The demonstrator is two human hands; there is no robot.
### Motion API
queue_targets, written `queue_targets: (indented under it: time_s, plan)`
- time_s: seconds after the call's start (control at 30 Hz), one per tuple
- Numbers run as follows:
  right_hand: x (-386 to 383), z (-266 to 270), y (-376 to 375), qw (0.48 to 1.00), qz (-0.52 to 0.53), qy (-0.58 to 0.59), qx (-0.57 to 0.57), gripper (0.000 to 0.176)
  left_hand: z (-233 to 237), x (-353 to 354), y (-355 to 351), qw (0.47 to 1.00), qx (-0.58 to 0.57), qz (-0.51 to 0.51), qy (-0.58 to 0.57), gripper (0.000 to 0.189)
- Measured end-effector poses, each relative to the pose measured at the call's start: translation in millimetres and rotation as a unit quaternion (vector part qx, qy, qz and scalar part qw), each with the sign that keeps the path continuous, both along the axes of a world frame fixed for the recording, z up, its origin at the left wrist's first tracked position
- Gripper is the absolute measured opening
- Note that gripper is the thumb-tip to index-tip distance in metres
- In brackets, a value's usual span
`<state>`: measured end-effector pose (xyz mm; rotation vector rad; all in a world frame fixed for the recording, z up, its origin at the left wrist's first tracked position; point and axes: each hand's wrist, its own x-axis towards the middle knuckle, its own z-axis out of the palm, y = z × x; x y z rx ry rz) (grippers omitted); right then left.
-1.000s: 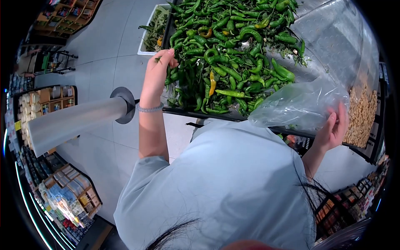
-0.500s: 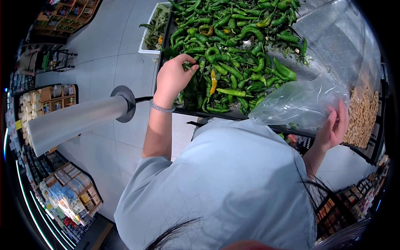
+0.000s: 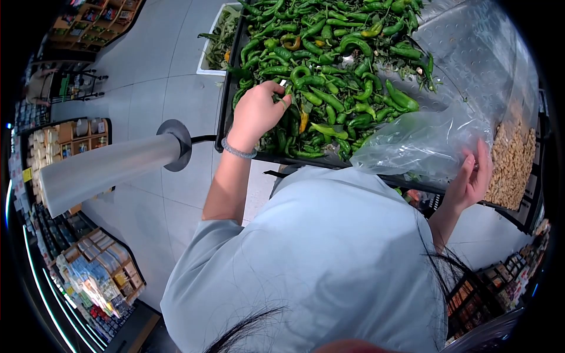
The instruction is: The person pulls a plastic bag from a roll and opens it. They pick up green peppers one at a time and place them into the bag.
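Fingers of the left hand (image 3: 258,115) bend down among green peppers (image 3: 326,99)

Their tips sit close together, though I cannot tell whether they pinch a pepper; well to their right, loosely curled fingers of the right hand (image 3: 475,177) hold one end of a clear bag (image 3: 406,147), with a plastic roll (image 3: 112,170) left of the left fingers

Left hand (image 3: 259,112) moved inward — over the peppers (image 3: 329,101).
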<state>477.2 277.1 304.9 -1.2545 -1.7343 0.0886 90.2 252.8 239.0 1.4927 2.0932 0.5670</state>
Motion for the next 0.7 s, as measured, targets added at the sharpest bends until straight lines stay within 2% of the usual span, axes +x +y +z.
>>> queue_targets:
  time_s: [0.13, 0.2, 0.27, 0.3, 0.47, 0.53, 0.63, 0.7]
  plan:
    - [3, 0, 0, 1.0, 0.004, -0.002, 0.005, 0.03, 0, -8, 1, 0.996, 0.024, 0.021, -0.086, 0.036]
    - [6, -3, 0, 1.0, 0.004, 0.021, 0.005, 0.03, 7, -13, -6, 0.996, 0.061, 0.041, -0.051, 0.035]
    - [8, -5, -1, 0.999, 0.002, 0.032, -0.001, 0.03, 8, -23, -15, 0.99, 0.064, 0.087, -0.088, 0.033]
    - [10, -5, -2, 0.999, 0.0, 0.033, -0.007, 0.03, 13, -24, -21, 0.992, 0.044, 0.106, -0.056, 0.028]
    - [9, -5, -4, 0.999, 0.001, 0.031, -0.011, 0.03, 24, -9, -50, 0.992, -0.124, 0.022, 0.02, 0.024]
    - [5, -5, -3, 1.0, 0.002, 0.026, -0.001, 0.03, 18, 1, -56, 0.991, -0.123, -0.003, 0.045, 0.024]
    - [1, -11, -1, 0.998, 0.028, 0.039, 0.035, 0.03, 13, 21, -63, 0.999, -0.026, -0.005, 0.035, 0.022]
    - [-3, -13, 0, 0.998, 0.027, 0.04, 0.051, 0.03, 23, 38, -61, 1.0, -0.02, -0.013, 0.005, 0.022]
